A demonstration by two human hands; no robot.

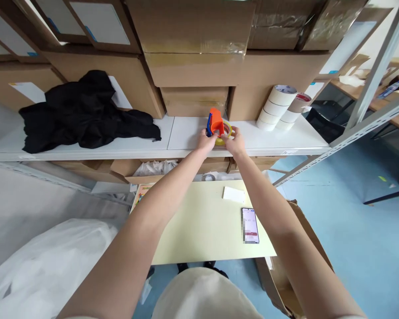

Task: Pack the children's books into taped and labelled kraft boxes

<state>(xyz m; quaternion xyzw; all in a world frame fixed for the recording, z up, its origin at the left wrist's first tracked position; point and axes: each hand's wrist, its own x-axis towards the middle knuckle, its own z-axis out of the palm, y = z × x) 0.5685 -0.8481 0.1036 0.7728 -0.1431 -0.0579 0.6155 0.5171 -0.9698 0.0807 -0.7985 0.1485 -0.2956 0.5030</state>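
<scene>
Both arms reach forward to the white shelf. My left hand (206, 141) is closed on an orange tape dispenser (216, 120) with a blue part along its left side. On the dispenser's right, my right hand (235, 142) grips a yellow-edged roll of tape (227, 129). The roll sits against the dispenser; whether it is mounted on it I cannot tell. Fingers hide the lower part of both things, which are at the shelf's front edge.
Stacked white tape rolls (275, 107) stand right of my hands. A black cloth (86, 113) lies on the left of the shelf (186, 133), before cardboard boxes (193, 66). Below, a pale table (193, 230) bears a phone (250, 225) and a white card (233, 194).
</scene>
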